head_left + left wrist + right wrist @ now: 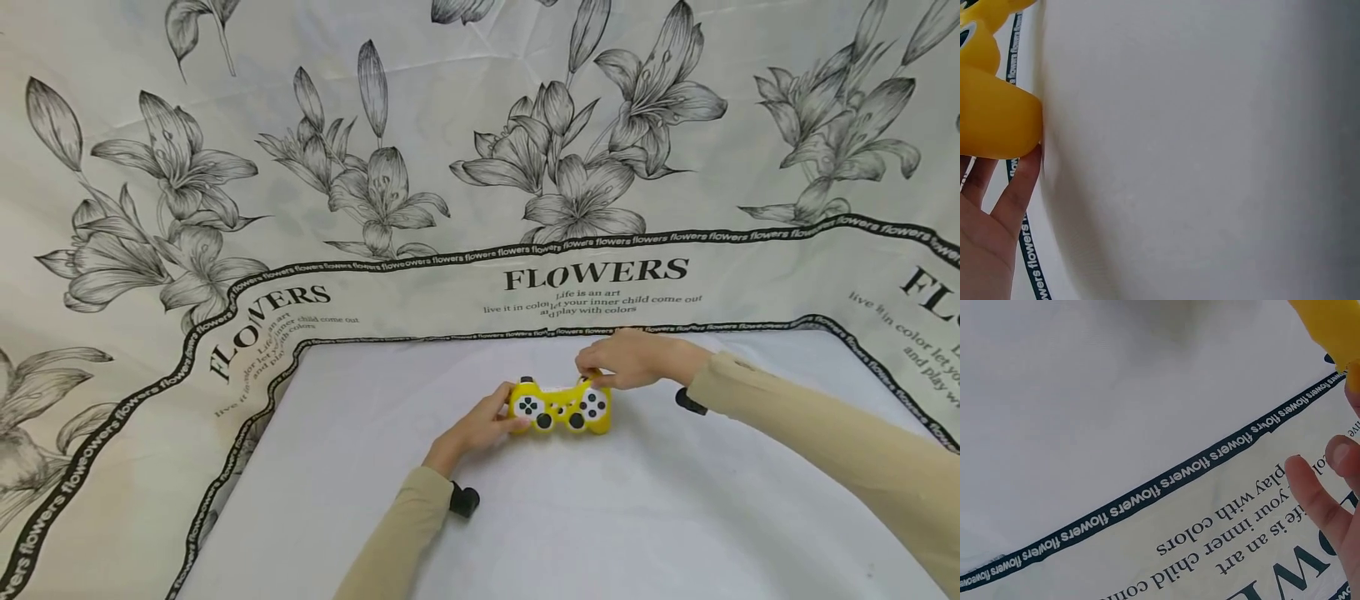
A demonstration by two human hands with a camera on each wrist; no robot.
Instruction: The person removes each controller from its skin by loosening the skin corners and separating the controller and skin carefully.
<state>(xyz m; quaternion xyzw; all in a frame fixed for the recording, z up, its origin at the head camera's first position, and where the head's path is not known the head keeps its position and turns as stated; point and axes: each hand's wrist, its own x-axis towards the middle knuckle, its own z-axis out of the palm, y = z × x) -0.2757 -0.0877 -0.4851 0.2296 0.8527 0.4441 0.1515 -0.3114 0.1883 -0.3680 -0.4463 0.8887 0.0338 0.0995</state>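
Observation:
A white game controller [529, 406] with black buttons and sticks sits in a soft yellow cover [600, 423], front face up toward the head camera. White shows along its top middle edge. My left hand [480, 423] grips its left end, thumb on the front and fingers behind. In the left wrist view the rounded yellow grip of the cover [1000, 115] rests against the fingers. My right hand [630, 358] pinches the cover at the upper right corner. Only part of that hand [1329, 506] and the yellow corner [1332, 328] show in the right wrist view.
A white cloth surface [360, 467] lies below the hands. Behind it hangs a pale curtain [420, 304] with flower drawings, dark lettered bands and printed words. Black wrist straps with cameras [464, 501] are on both arms.

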